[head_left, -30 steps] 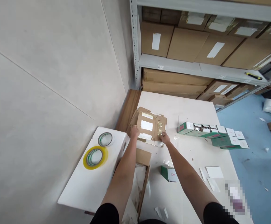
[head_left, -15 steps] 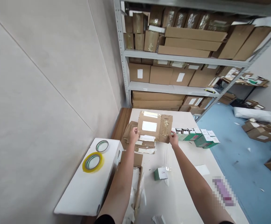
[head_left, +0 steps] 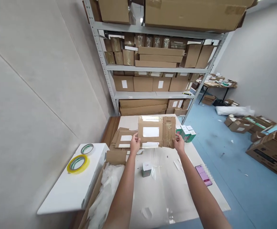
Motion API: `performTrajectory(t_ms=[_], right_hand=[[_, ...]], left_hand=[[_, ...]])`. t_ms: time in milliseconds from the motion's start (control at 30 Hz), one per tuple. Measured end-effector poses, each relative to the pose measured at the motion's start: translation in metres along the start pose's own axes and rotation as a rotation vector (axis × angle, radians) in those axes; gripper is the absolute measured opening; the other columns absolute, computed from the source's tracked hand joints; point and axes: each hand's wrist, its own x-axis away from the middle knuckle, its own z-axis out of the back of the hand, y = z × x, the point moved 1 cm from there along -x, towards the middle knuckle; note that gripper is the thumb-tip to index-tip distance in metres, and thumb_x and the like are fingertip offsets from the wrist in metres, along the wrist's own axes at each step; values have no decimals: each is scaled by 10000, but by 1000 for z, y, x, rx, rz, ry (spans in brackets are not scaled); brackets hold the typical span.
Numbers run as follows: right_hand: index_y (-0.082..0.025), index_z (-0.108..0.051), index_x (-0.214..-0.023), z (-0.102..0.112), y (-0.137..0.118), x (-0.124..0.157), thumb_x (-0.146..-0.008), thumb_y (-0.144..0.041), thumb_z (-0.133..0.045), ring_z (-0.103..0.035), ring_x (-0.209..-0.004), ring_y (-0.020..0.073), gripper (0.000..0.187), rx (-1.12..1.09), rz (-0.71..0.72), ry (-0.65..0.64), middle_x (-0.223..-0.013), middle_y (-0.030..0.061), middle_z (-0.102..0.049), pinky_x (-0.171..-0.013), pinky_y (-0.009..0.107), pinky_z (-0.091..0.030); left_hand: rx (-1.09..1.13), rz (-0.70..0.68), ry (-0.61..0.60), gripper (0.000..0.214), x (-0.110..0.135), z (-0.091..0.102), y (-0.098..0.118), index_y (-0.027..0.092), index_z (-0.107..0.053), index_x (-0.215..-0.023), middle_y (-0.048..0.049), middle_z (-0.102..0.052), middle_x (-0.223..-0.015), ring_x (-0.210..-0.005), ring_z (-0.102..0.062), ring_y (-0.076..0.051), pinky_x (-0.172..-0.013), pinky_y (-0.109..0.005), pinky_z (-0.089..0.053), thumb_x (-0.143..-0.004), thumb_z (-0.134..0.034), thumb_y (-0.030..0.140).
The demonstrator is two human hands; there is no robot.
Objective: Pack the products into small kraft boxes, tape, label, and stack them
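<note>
Between my two hands is a flattened cardboard box (head_left: 166, 131) with white labels and clear tape on it, raised over the white table (head_left: 167, 197). My left hand (head_left: 135, 143) grips its left edge, while my right hand (head_left: 179, 143) pinches the right edge low down. Behind my left hand lie more flattened cardboard pieces (head_left: 123, 140), some with white labels. A small green box with a white top (head_left: 146, 169) stands on the table below the cardboard. Several green and white boxes (head_left: 187, 133) are grouped just past my right hand.
A carton of white packing material (head_left: 112, 181) is left of my arm. Tape rolls, one yellow (head_left: 77, 163), one grey (head_left: 87, 149), lie on a white box (head_left: 64, 187). A phone (head_left: 204, 175) rests at the table's right side. Shelves of cartons (head_left: 150, 68) stand behind; cartons (head_left: 272, 151) sit on the floor.
My view has swung to the right and up, so more of the upper shelf and the floor shows. Both hands still hold the flattened box, which now faces me more squarely.
</note>
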Motion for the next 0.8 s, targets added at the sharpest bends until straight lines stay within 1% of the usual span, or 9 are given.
performTrajectory(t_ms=[133,233,333,433,500,600,700,800], right_hand=[[-199,-660,-1130,59,26,34,-658,-412,-614,-596,-699,208,519,-24,-58,-6,-730,-16,-619,-690,325,-496],[-224,-662,-1061,100,50,63,-622,-388,-607,-602,-690,207,472,-20,-147,-16,-706,-34,-603,-672,312,-482],[-243,-657,-1014,134,75,92,-604,-367,-595,-613,-690,209,433,-9,-231,-50,-717,-35,-612,-653,304,-476],[-249,-653,-1039,161,96,118,-625,-375,-597,-624,-699,212,437,-31,-253,-89,-754,-24,-629,-636,301,-481],[-247,-650,-1071,172,108,132,-649,-396,-603,-634,-715,215,450,-61,-245,-118,-789,-10,-643,-628,301,-487],[-240,-647,-1073,181,123,149,-659,-412,-618,-645,-733,221,449,-93,-235,-158,-815,4,-657,-634,304,-500],[-242,-644,-1044,182,135,163,-654,-412,-628,-641,-720,218,425,-95,-231,-188,-795,-3,-660,-645,309,-511],[-242,-636,-1027,178,147,174,-654,-407,-618,-639,-710,218,408,-83,-235,-228,-770,-4,-662,-653,316,-522]], left_hand=[[-52,13,-25,473,56,-21,9,199,-596,-1360,-35,-665,-929,-832,-664,-177,-842,-332,-542,-887,-613,221],[-76,52,-28,460,105,-42,8,195,-604,-1330,-39,-685,-939,-844,-679,-181,-866,-335,-547,-870,-614,215],[-112,102,-18,442,154,-63,1,210,-593,-1303,-51,-704,-993,-887,-695,-182,-864,-318,-552,-862,-601,186],[-136,163,9,426,198,-74,-5,211,-580,-1259,-69,-709,-1044,-941,-700,-187,-859,-309,-554,-838,-608,147],[-138,198,19,425,223,-75,-9,207,-570,-1239,-67,-715,-1016,-936,-704,-191,-861,-314,-554,-823,-612,129],[-158,232,41,452,255,-69,-12,211,-560,-1259,-60,-720,-993,-933,-710,-194,-878,-325,-552,-819,-596,113],[-217,256,70,517,281,-60,-13,220,-551,-1322,-65,-721,-1027,-951,-711,-203,-904,-342,-547,-820,-593,108],[-235,279,75,533,300,-51,-16,210,-555,-1340,-75,-722,-1045,-948,-711,-216,-920,-362,-549,-818,-615,125]])
